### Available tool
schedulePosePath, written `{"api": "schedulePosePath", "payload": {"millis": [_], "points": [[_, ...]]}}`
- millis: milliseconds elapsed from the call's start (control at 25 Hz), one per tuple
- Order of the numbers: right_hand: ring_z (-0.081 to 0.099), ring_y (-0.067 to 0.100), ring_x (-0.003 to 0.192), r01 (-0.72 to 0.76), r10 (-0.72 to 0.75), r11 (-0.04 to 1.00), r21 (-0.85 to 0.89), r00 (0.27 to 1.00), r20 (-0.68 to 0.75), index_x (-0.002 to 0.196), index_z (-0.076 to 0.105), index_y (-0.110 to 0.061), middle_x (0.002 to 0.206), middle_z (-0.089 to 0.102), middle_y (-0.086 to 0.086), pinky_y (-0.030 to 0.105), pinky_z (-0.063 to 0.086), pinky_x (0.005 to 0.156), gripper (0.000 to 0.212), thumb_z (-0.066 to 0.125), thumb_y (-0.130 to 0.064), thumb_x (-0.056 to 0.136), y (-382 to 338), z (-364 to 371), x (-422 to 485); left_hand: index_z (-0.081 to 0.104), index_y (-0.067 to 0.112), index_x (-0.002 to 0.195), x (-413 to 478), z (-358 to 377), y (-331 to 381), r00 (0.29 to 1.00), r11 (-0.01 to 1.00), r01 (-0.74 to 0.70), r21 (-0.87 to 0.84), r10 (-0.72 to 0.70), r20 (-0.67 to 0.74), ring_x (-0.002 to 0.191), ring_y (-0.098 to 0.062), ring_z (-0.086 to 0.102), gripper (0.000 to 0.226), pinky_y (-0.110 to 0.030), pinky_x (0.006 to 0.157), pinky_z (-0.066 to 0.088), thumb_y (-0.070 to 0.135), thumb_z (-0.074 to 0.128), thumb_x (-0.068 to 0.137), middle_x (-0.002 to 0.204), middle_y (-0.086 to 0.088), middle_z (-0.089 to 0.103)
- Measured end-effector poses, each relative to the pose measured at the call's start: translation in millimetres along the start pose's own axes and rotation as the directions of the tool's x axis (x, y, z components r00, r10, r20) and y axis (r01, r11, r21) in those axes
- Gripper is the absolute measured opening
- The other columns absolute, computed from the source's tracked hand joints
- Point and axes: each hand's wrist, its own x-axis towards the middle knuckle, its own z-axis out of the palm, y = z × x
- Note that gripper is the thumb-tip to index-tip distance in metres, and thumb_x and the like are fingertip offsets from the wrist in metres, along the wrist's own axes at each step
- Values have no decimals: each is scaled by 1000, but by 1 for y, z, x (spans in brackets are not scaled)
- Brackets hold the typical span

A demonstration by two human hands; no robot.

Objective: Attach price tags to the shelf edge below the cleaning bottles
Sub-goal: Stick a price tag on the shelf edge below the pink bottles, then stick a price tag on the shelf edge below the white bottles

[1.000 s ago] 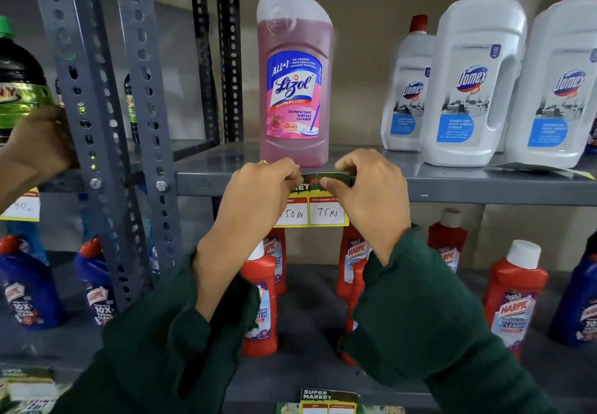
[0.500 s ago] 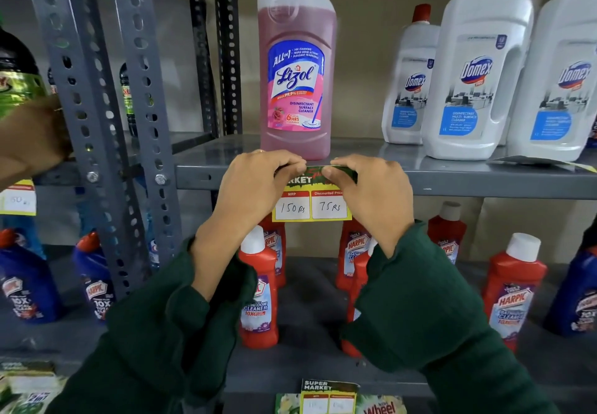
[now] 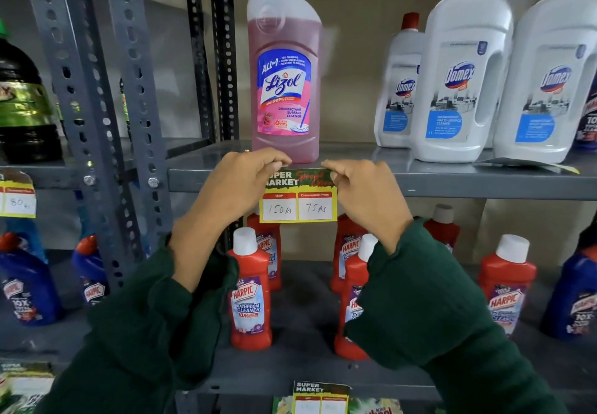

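Note:
A yellow and green price tag (image 3: 298, 199) marked 150 Rs and 75 Rs lies against the grey shelf edge (image 3: 452, 186), right below a pink Lizol bottle (image 3: 284, 71). My left hand (image 3: 237, 184) pinches the tag's top left corner. My right hand (image 3: 361, 192) pinches its top right corner. Both thumbs press the tag's upper strip onto the shelf edge. Three white Domex bottles (image 3: 462, 84) stand to the right on the same shelf.
Red Harpic bottles (image 3: 250, 294) fill the shelf below my hands. Another tag (image 3: 17, 199) hangs on the left rack's edge, and one more tag (image 3: 319, 397) on the lowest shelf edge. Perforated grey uprights (image 3: 97, 106) stand at left. A loose paper strip (image 3: 523, 163) lies under the Domex bottles.
My hands have slid apart a little along the tag's top, so more of its green header shows. The other person's hand at the far left is out of view now.

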Motion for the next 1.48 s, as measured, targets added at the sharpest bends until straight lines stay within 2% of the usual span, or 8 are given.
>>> {"api": "schedulePosePath", "payload": {"millis": [160,280,480,600,720,1080,1280,1480], "points": [[57,17,114,-63,63,942,328,998,10,118,58,-15,125,63,6,18,38,98,29,51,-11,90,14,-30,-3,64,16,97,17,29,44,960,962,-153,224,199,-198,79,-34,63,24,-43,71,51,25,42,92,85,-13,72],[54,6,108,-89,126,924,371,989,-77,118,58,-15,125,62,3,0,36,90,29,51,-9,90,47,-65,-10,63,9,89,37,67,97,927,923,-256,286,319,-197,71,-37,61,21,-43,61,50,20,44,89,74,-18,69],[61,26,103,-243,288,955,170,895,-340,104,64,-11,111,69,10,24,42,90,22,48,-11,89,132,-131,-14,67,10,80,61,143,178,931,897,-266,353,334,-148,58,-33,62,41,-34,53,48,36,36,87,63,-15,70],[52,40,94,-497,480,867,-20,847,-228,89,54,-6,93,62,23,41,46,80,24,46,-28,88,185,-153,-16,66,13,77,61,182,202,957,899,-212,383,270,-104,64,-30,63,51,-34,57,46,45,28,88,67,-11,71],[40,45,120,-674,682,697,-244,729,-66,119,40,0,127,51,26,52,32,105,60,46,-49,86,211,-160,-23,63,17,78,54,200,203,944,855,-181,486,289,-157,68,-24,62,41,-33,60,41,44,36,91,71,-3,71],[51,39,108,-531,528,845,-65,847,-52,111,44,-5,115,60,18,49,34,102,38,54,-23,79,216,-159,-26,62,17,81,52,205,202,933,809,-126,574,294,-210,69,-23,62,31,-32,62,41,42,46,91,74,-3,71],[42,44,122,-497,506,843,-205,862,-8,127,32,-4,125,56,22,55,15,114,68,42,-54,82,220,-148,-28,63,15,86,52,203,206,949,814,-109,570,256,-184,72,-26,63,39,-36,64,43,44,37,92,79,-5,72],[46,41,117,-475,477,872,-119,879,-15,127,31,-4,122,57,18,56,13,113,62,49,-43,82,221,-151,-27,63,15,90,52,204,207,958,832,-91,547,224,-180,76,-27,63,43,-37,67,45,47,34,90,83,-6,72]]}}
